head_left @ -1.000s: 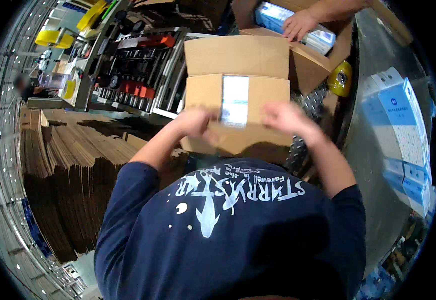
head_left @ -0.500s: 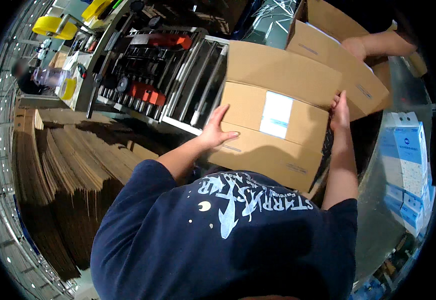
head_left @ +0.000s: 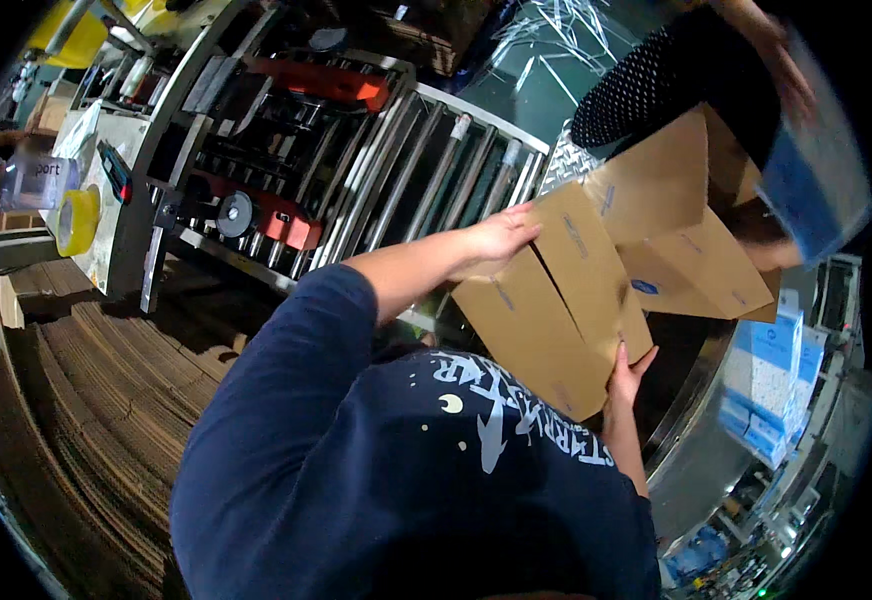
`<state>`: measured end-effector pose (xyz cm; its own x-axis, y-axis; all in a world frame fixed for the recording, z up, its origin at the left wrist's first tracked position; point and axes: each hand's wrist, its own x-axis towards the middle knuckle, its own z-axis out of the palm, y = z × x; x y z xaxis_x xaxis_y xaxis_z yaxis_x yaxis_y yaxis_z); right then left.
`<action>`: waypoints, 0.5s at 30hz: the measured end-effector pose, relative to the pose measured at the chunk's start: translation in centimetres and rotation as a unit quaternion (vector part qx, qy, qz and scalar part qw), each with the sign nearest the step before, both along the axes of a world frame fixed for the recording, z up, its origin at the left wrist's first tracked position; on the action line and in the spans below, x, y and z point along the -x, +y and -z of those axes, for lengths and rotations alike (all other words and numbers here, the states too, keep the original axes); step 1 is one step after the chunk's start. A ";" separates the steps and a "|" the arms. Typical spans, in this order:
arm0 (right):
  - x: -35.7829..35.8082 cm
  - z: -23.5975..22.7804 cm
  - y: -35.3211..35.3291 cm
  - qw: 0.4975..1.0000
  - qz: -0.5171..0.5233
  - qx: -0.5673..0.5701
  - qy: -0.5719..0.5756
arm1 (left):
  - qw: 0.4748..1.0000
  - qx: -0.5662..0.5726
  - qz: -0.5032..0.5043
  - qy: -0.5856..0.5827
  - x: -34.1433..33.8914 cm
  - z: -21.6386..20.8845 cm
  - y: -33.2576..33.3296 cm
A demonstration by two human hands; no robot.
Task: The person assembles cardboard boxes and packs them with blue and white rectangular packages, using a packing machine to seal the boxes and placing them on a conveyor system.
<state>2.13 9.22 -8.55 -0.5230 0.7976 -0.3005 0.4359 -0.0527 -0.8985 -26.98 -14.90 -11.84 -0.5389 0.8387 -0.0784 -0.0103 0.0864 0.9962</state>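
Head view: carton (head_left: 586, 290) turned, long flaps (head_left: 531, 330) now down, nearly meeting. Left hand (head_left: 504, 234) grips far-left edge; right hand (head_left: 624, 380), near-right edge.

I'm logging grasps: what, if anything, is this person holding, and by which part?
A cardboard box, by opposite ends: the left hand on its far left edge, the right hand on its near right edge.

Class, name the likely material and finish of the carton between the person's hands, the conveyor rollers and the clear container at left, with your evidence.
Carton: corrugated cardboard, most likely; matt brown, with stiff, straight-edged flaps.
Rollers: probably metal, smooth and shiny; bright highlights run along the grey bars.
Clear container: see-through and glossy; plastic seems likely, though glass cannot be ruled out.
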 end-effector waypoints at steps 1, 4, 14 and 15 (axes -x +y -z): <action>1.2 0.0 -0.5 0.999 -0.013 -0.034 -0.020 | 1.000 -0.014 0.000 -0.019 1.4 0.1 -0.8; 9.3 -1.7 -3.4 0.993 -0.108 -0.030 0.023 | 0.974 -0.006 -0.129 -0.187 5.2 -1.6 -6.2; 34.7 3.0 -17.8 0.956 -0.247 -0.139 0.071 | 0.750 0.330 -0.221 0.528 12.3 -7.5 -21.2; 35.8 2.3 -19.0 0.953 -0.263 -0.141 0.060 | 0.764 0.318 -0.213 0.519 13.1 -7.9 -22.4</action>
<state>-33.71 -9.77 -10.89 -0.8898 0.4556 -0.0271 0.2293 0.3950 -0.8896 -40.04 -37.31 -3.93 -0.8012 0.5402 0.2576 0.5948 0.7661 0.2435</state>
